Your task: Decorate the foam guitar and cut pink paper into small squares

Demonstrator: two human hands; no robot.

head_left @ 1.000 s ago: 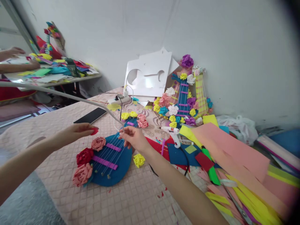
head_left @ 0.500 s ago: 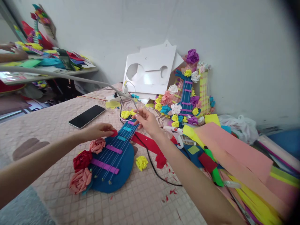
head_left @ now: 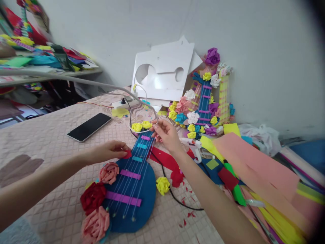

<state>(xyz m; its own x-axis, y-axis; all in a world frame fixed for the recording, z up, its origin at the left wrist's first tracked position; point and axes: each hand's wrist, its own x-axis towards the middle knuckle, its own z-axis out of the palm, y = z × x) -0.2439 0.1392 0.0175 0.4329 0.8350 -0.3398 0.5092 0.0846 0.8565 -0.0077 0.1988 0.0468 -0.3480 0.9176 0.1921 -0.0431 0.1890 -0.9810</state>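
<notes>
A blue felt guitar (head_left: 137, 183) lies on the quilted pink table (head_left: 50, 142), with purple bars, thin strings and paper roses (head_left: 94, 196) along its left side. My left hand (head_left: 111, 150) rests at the guitar's left shoulder, fingers pinched on a small red paper piece (head_left: 127, 154). My right hand (head_left: 166, 134) is at the guitar's neck, fingers curled and pinching the strings near the yellow paper flowers (head_left: 141, 126).
A black phone (head_left: 88, 126) lies left. A white glue gun (head_left: 194, 145) and its black cord (head_left: 172, 193) sit right of the guitar. Finished flower guitars (head_left: 203, 101) lean on the wall. Coloured paper sheets (head_left: 254, 169) pile at right. A power strip (head_left: 123, 102) sits behind.
My right hand moved up from the guitar body to its neck. My left hand came down onto the guitar's shoulder. The view shifted, bringing the guitar lower and nearer.
</notes>
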